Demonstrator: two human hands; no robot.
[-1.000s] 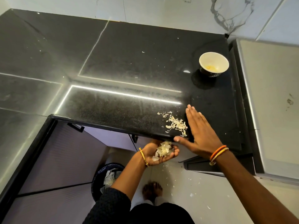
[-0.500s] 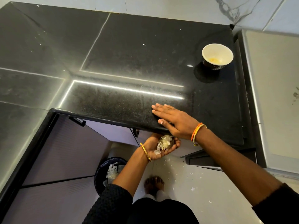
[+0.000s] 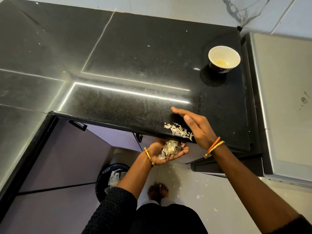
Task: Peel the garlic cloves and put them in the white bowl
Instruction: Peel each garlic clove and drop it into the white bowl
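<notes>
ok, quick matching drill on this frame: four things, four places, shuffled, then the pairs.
Things:
1 white bowl
2 left hand
3 right hand
4 bin

Places:
A on the floor under the counter
B cupped below the counter edge, full of garlic skins
C far right of the counter
D on the counter edge beside loose skins

Pairs: 1-C, 2-B, 3-D, 4-A

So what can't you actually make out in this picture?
- Bowl: head view shows only a yellowish smear at the bottom, too small to tell if it is cloves.
- Bin on the floor: the left arm covers part of it.
- Left hand: the peels heaped on it hide the palm.
- Right hand: its edge hides any peels behind it on the counter.
</notes>
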